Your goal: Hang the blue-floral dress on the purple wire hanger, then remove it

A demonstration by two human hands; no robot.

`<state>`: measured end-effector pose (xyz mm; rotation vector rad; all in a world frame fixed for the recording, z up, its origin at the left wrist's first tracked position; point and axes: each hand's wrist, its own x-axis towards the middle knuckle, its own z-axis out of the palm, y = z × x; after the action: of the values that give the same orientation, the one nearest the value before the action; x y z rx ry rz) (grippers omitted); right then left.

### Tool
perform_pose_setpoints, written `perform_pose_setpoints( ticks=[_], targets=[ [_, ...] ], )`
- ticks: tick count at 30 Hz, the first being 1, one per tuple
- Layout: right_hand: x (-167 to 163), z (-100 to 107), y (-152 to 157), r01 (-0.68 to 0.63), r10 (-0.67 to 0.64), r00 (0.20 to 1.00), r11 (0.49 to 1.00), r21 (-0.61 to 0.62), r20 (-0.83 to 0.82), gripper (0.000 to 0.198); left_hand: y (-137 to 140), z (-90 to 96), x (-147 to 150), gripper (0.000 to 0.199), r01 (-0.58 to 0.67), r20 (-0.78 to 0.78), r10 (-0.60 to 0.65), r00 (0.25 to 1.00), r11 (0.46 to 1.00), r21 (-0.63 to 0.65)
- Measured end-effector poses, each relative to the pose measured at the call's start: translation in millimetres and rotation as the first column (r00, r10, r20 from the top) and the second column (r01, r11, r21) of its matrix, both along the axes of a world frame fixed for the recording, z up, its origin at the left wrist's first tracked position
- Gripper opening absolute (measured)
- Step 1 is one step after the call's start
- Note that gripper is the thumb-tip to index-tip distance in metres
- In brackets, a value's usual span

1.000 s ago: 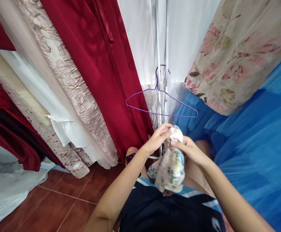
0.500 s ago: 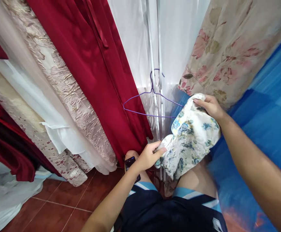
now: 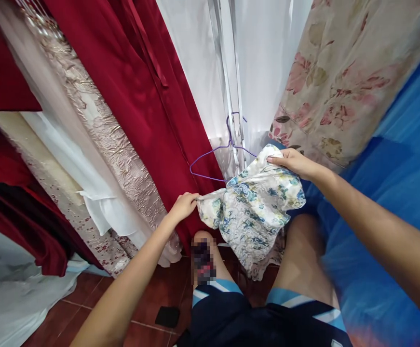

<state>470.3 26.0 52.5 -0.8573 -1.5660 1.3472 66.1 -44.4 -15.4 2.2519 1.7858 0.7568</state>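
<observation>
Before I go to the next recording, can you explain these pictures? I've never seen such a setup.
No robot here: just a person's two bare hands, seen by one camera worn on the head, looking forward and down. The left hand holds one end of a flowered garment; the right hand grips it higher up. Partly hidden behind it is a purple hanger. Red cloth hangs to the left, blue cloth to the right. Below, a flat black thing lies on the tiled floor.
</observation>
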Motion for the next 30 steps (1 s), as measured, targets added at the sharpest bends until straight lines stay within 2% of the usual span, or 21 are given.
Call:
perform_pose_setpoints(
  ticks=[3, 7, 9, 11, 14, 16, 18, 19, 21, 22, 24, 27, 30],
  targets=[
    [-2, 3, 0, 0.014, -0.014, 1.000, 0.999, -0.035, 0.001, 0.038, 27, 15.6, -8, 0.020, -0.103, 0.059, 0.100, 0.993, 0.993, 0.056],
    [-1, 7, -2, 0.026, -0.026, 1.000, 0.998, -0.063, 0.000, 0.035, 59, 48.7, -2, 0.029, -0.195, 0.122, 0.173, 0.977, 0.961, 0.196],
    [-1, 8, -3, 0.012, -0.013, 1.000, 0.995, -0.102, -0.002, 0.035, 66, 63.9, 9, 0.033, -0.141, 0.147, 0.103, 0.984, 0.950, 0.279],
    [0, 7, -4, -0.002, -0.001, 1.000, 0.988, -0.155, -0.020, 0.035, 65, 76.0, 23, 0.036, -0.001, 0.191, -0.063, 0.979, 0.947, 0.320],
    [0, 0, -4, 0.026, -0.036, 0.998, 0.979, -0.200, -0.047, 0.036, 59, 85.5, 38, 0.040, 0.146, 0.290, -0.252, 0.923, 0.928, 0.342],
    [2, -11, -3, 0.083, -0.091, 0.994, 0.989, -0.126, -0.059, 0.037, 56, 84.9, 38, 0.046, 0.108, 0.391, -0.262, 0.882, 0.921, 0.374],
    [4, -27, -5, 0.204, -0.198, 0.977, 0.975, 0.082, -0.084, 0.035, 56, 79.1, 32, 0.051, 0.014, 0.515, -0.235, 0.824, 0.918, 0.396],
    [6, -37, -7, 0.289, -0.273, 0.956, 0.935, 0.204, -0.103, 0.033, 56, 74.8, 27, 0.050, -0.017, 0.563, -0.221, 0.796, 0.922, 0.386],
    [8, -58, -12, 0.453, -0.435, 0.890, 0.805, 0.382, -0.139, 0.028, 54, 65.0, 21, 0.039, -0.019, 0.594, -0.199, 0.779, 0.941, 0.339],
    [9, -67, -15, 0.514, -0.505, 0.851, 0.746, 0.424, -0.144, 0.028, 53, 60.6, 19, 0.031, -0.009, 0.580, -0.191, 0.792, 0.946, 0.324],
    [10, -78, -20, 0.592, -0.602, 0.786, 0.667, 0.453, -0.141, 0.033, 48, 54.8, 20, 0.020, -0.020, 0.522, -0.167, 0.836, 0.943, 0.333],
    [7, -65, -19, 0.670, -0.653, 0.722, 0.576, 0.468, -0.230, 0.030, 39, 56.5, 28, 0.020, -0.089, 0.448, -0.102, 0.888, 0.919, 0.384],
    [-1, -26, -10, 0.709, -0.654, 0.687, 0.510, 0.487, -0.316, 0.030, 34, 64.3, 31, 0.020, -0.135, 0.424, -0.051, 0.904, 0.908, 0.396]
  ],
)
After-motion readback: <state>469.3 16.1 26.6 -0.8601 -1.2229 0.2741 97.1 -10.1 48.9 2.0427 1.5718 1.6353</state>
